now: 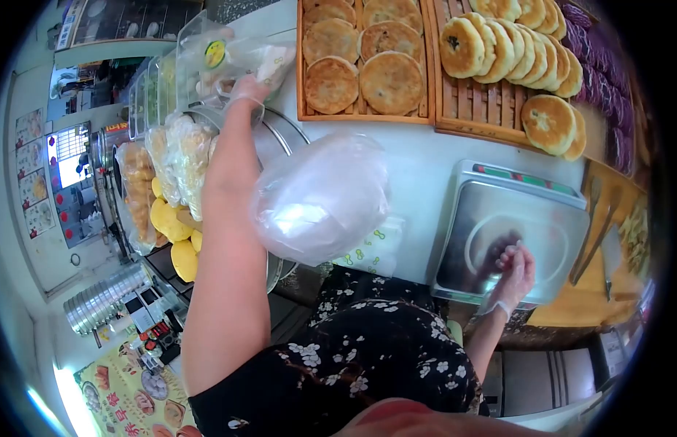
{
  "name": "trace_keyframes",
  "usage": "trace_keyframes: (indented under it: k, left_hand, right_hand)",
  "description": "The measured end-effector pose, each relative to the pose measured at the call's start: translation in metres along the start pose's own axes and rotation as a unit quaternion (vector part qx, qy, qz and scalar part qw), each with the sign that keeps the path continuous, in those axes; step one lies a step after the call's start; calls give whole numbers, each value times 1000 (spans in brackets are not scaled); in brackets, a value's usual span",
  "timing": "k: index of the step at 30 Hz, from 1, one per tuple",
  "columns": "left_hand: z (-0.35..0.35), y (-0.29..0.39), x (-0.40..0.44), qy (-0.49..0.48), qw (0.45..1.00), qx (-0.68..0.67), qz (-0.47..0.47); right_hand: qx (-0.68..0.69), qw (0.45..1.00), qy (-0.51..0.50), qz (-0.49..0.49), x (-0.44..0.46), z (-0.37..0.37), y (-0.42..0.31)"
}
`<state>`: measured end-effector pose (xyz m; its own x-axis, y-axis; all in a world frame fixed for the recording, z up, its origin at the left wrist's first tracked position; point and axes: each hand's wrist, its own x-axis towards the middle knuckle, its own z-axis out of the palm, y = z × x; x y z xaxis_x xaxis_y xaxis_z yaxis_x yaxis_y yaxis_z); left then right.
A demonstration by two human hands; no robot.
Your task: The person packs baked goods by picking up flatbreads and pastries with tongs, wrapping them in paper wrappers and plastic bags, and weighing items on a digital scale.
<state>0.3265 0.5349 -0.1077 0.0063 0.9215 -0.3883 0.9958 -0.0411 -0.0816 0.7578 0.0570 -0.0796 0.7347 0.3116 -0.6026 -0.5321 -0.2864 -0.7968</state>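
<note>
My left hand, in a clear plastic glove, reaches to the far left of the counter beside a clear plastic box with a yellow round sticker. Its fingers are bent and partly hidden; what they grip cannot be made out. White bags with green print lie just beyond it. My right hand, also in a clear glove, is held over the steel pan of a weighing scale. Its fingers are curled together with nothing visible in them. A puffed-up clear plastic bag sits between my arms.
Round browned flatbreads fill a wooden tray at the back; more stacked flatbreads stand right of it. Tongs and a knife lie on a wooden board at right. Yellow buns and bagged bread are at left.
</note>
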Motion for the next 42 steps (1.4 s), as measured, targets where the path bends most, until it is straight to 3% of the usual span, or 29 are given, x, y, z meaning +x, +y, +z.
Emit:
trace_keyframes:
  k: [3,4,5,7,9,13,14,16,19,22,24,25,26,27,28,30,32,35,39,41,42]
  left_hand:
    - [-1,-4,6,-36,999,18,14]
    - [-9,-2,7,-87,995,14,43]
    - [-29,9,-2,-137,988,9,73]
    - [-95,35,-34,-182,981,-62,17]
    - [-134,20,-44,-40,987,-128,89]
    - [-216,18,-148,110,951,-253,136]
    - [-223,15,-168,118,949,-260,134]
    - [-232,10,-206,249,914,-278,161]
    - [-234,15,-263,318,906,-235,152]
    - [-206,39,-324,354,895,-212,169]
    - [-177,75,-371,329,892,-208,231]
    - [-157,95,-392,274,860,-313,295]
    - [-139,113,-410,202,869,-308,330]
    - [-112,132,-418,285,824,-176,457]
    - [-83,157,-429,244,811,-198,494]
    - [-29,203,-450,160,821,-103,538]
    - [12,246,-472,164,792,-146,569]
    - [23,300,-513,120,794,-198,562]
    - [11,346,-541,191,745,-253,587]
    - [7,355,-551,240,784,-271,503]
    - [12,359,-550,274,780,-285,484]
  right_hand:
    - [2,1000,-18,-7,0,2,-3]
    - [1,1000,-18,-4,0,4,-4]
    - [-2,1000,-24,-11,0,3,-4]
    - [12,998,-60,-35,-1,1,-7]
    - [-5,997,-53,-56,-9,5,-17]
    - [-18,995,-50,-83,-16,-3,-22]
    - [-23,995,-56,-81,-20,-4,-23]
    - [-34,993,-71,-82,-27,-9,-23]
    - [-27,991,-102,-82,-41,-17,-23]
    - [-31,987,-133,-81,-45,-31,-22]
    - [-28,985,-158,-68,-46,-43,-23]
    - [-23,983,-163,-75,-45,-49,-27]
    - [-33,981,-175,-73,-46,-55,-30]
    - [-42,979,-185,-71,-45,-63,-33]
    - [-32,977,-193,-81,-43,-71,-35]
    - [-25,975,-198,-101,-39,-89,-43]
    - [-19,971,-205,-121,-34,-108,-52]
    - [-11,974,-192,-118,-24,-138,-58]
    - [-65,957,-250,-135,-7,-171,-51]
    - [-179,911,-353,-114,-23,-173,-66]
    - [-286,850,-409,-167,-20,-174,-59]
